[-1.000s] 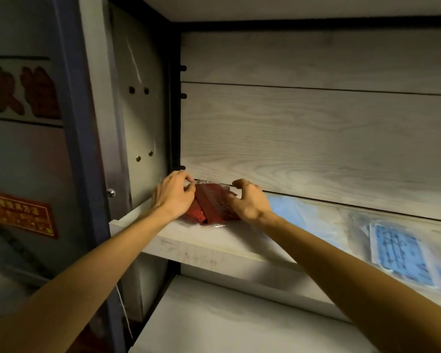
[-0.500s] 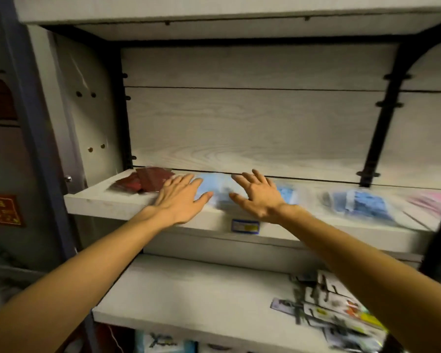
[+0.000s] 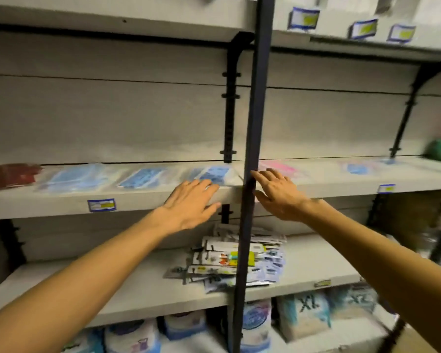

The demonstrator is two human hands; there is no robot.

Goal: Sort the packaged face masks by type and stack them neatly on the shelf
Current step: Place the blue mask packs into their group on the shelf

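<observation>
Left hand and right hand: grip loose, holding nothing.

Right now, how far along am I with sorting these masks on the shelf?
Done, it seems: the red packs sit at the far left, with three blue packs in a row beside them. In hand: nothing; the left hand and right hand hover open at the shelf edge. Left: the pink pack and loose blue packs further right lie unstacked.

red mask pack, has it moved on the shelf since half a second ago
No. The red mask pack still lies at the shelf's left end; only the camera panned right.
</observation>
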